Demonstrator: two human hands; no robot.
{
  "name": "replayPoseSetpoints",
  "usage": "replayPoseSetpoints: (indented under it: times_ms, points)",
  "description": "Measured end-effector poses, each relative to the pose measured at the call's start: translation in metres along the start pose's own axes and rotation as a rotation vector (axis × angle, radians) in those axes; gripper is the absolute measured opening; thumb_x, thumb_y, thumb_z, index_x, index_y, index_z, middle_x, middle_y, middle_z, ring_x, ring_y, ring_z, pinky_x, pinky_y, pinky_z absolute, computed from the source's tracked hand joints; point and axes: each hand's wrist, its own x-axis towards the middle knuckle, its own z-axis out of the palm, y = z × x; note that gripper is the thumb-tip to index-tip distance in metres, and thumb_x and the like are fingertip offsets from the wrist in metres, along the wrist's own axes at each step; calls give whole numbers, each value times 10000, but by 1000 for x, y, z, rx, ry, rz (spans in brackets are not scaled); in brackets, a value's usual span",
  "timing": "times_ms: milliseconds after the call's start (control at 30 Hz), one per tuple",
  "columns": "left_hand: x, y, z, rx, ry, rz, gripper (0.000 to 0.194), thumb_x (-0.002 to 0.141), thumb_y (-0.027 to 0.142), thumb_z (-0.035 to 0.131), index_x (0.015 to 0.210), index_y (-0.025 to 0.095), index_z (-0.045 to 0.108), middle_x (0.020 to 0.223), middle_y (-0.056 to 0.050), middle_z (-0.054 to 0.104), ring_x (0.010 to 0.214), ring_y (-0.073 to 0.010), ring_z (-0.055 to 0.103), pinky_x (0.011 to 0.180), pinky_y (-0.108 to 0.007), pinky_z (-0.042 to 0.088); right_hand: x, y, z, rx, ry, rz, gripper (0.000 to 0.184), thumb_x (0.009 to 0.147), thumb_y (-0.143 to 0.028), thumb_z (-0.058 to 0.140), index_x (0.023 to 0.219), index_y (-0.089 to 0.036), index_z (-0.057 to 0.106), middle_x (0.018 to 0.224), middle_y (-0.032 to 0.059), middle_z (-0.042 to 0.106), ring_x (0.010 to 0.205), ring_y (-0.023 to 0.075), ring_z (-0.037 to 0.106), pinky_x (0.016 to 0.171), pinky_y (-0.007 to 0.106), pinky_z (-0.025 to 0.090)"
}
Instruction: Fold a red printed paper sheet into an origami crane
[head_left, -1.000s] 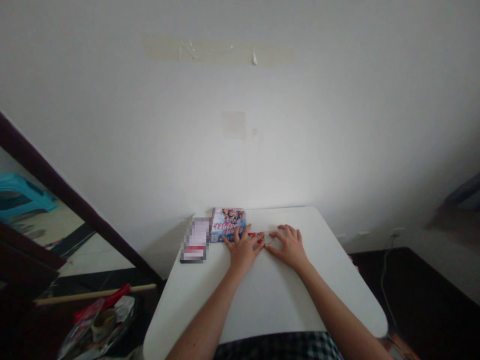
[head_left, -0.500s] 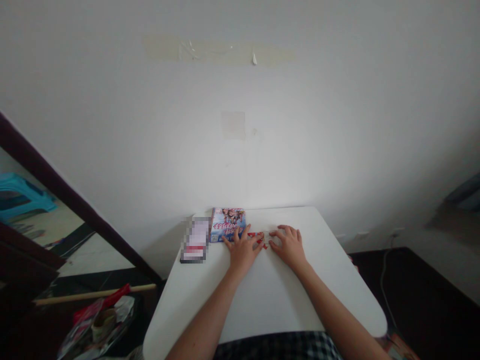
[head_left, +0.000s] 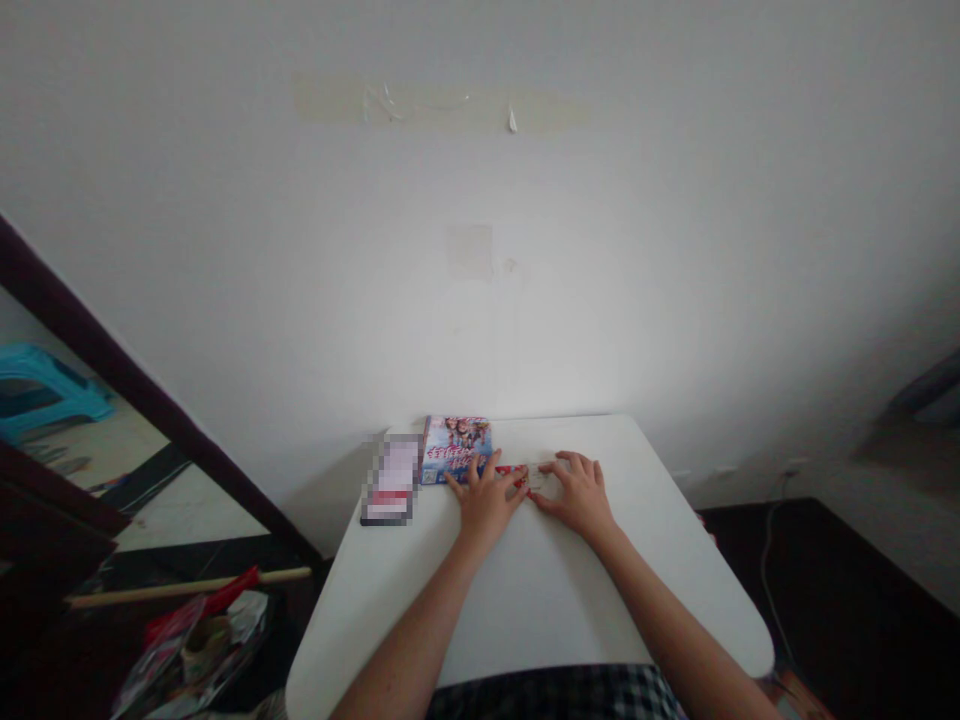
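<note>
On the white table, my left hand [head_left: 486, 502] is open and palm down, with its fingers spread. Some of its fingertips rest at the lower right edge of a blue illustrated booklet [head_left: 456, 450]. Its thumb and forefinger touch a small red patterned piece [head_left: 511, 469], perhaps paper, partly hidden by the fingers. My right hand [head_left: 583, 498] lies just to the right, open, fingers bent and apart. Its thumb reaches left to the lower end of the red piece. Between the hands there is a pale flat part [head_left: 535, 478], too small to make out.
A phone [head_left: 391, 480], its screen blurred, lies left of the booklet. The white table [head_left: 555, 600] stands against a wall [head_left: 480, 330] with tape marks. On the floor at left are a wooden stick [head_left: 285, 576] and a bag of odds and ends [head_left: 206, 650]. A blue stool [head_left: 56, 390] appears at far left.
My right thumb has moved left and down to the end of the red piece. My left hand has stayed nearly where it was.
</note>
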Motion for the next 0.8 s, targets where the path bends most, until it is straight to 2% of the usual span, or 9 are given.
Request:
replayPoseSetpoints:
  times_ms: [233,333,467,533,633,800]
  points:
    - [0,0,3,1,31,-14,348,884,590,556,1215,540,651,1566,24,435,1446,-384,277,1083,-830,36,1,7,5,13,30,-33,507,775,-608,695,1219,-366,656,1356,64,544,1298,299,442,1150,583,231]
    - [0,0,3,-1,38,-23,366,873,573,582,1225,506,659,1563,5,436,1438,-384,288,1088,-824,42,4,16,9,77,57,-31,459,816,-539,684,1241,-369,654,1322,63,566,1268,274,474,1136,546,282]
    - [0,0,0,-12,32,-22,379,863,574,597,1225,484,665,1556,-14,446,1433,-379,295,1089,-821,51,8,25,13,164,83,-34,166,863,-407,657,962,-338,771,1247,44,615,1223,250,499,1096,468,351]
    - [0,0,0,-12,36,-17,375,866,574,592,1223,482,665,1556,-18,445,1433,-377,296,1081,-829,52,9,27,14,181,79,-69,145,869,-384,652,885,-327,785,1238,44,629,1241,257,484,1088,457,360]
    - [0,0,-1,-19,41,-14,373,877,576,573,1228,483,661,1552,-13,450,1432,-380,297,1079,-832,51,8,25,13,177,47,-131,126,858,-376,670,873,-340,789,1268,32,629,1284,265,450,1101,460,349]
    - [1,-1,1,-21,46,-17,362,856,577,603,1199,485,676,1556,4,444,1427,-388,297,1073,-841,46,7,19,8,126,-40,-146,104,831,-399,705,867,-359,795,1347,20,586,1347,291,390,1136,523,299]
